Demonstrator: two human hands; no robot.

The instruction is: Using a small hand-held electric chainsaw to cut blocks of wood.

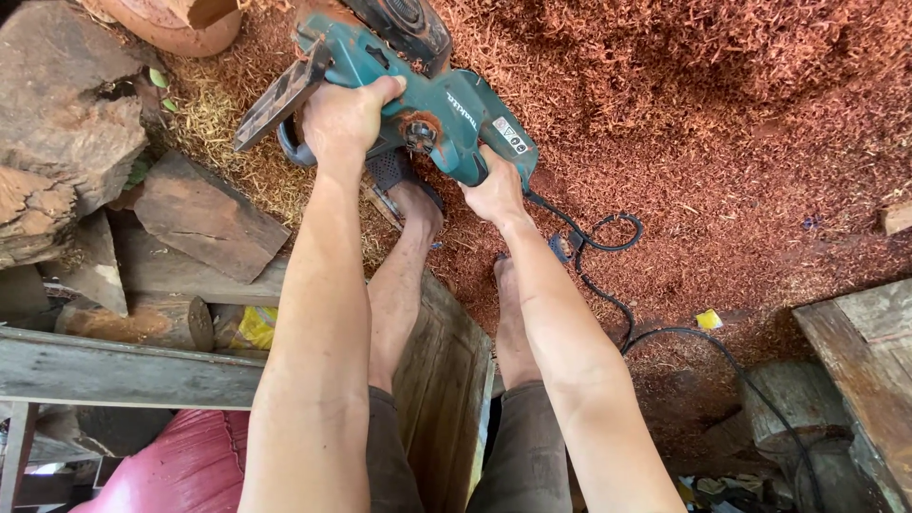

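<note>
Head view: hands [347, 119] on chainsaw [446, 109]

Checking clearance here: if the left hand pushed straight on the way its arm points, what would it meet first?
The left hand is wrapped over the teal electric chainsaw, so it meets the front handle at once; beyond lie reddish wood shavings, though depth is unclear.

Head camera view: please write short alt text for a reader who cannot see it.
Seen from above, a person grips a teal electric chainsaw with the left hand and right hand, its black cord trailing over red sawdust. Wood blocks lie at left.
</note>
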